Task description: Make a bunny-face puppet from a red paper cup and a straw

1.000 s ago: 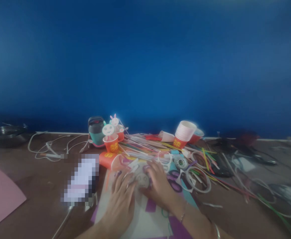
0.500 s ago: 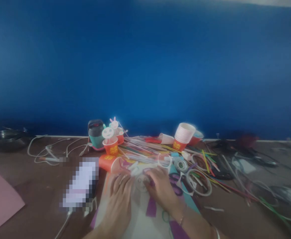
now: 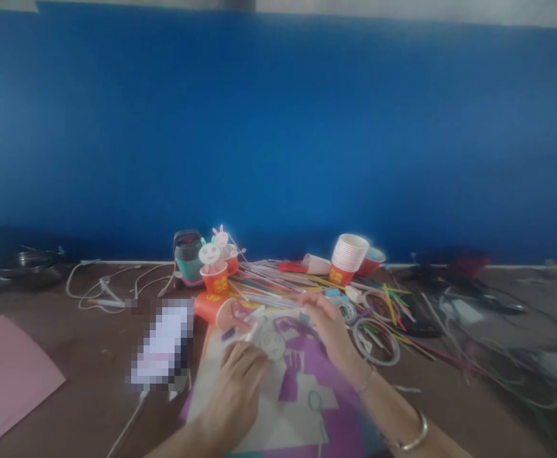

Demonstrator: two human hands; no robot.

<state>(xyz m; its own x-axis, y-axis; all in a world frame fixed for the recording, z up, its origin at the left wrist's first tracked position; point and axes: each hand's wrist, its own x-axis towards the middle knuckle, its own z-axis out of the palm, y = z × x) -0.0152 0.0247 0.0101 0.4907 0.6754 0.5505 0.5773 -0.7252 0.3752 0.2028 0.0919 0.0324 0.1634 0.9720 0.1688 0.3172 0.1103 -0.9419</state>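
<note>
Over the white sheet point(image 3: 240, 426), my left hand point(image 3: 243, 381) rests with its fingers curled together; whatever lies under the fingertips is hidden. Just right of those fingers is a small white paper disc point(image 3: 274, 345) with a face drawn on it. My right hand point(image 3: 327, 321) is raised past the disc, fingers stretched forward and slightly blurred, near thin coloured sticks point(image 3: 271, 299) and a tape roll point(image 3: 346, 309). Purple paper point(image 3: 340, 413) and white cut scraps point(image 3: 302, 426) lie beneath my right forearm.
An orange cup point(image 3: 210, 310) lies tipped over beside a phone with a blurred screen point(image 3: 164, 340). Rabbit-face cutouts point(image 3: 209, 252) stand in cups behind it. Stacked paper cups point(image 3: 350, 254) stand at the back right. Pink paper point(image 3: 11, 388) lies far left, and cables point(image 3: 102, 292) run behind the phone.
My right hand has lifted off the face disc and moved forward and right, uncovering the purple paper and scraps. My left hand has shifted right toward the disc, its fingers now more curled.
</note>
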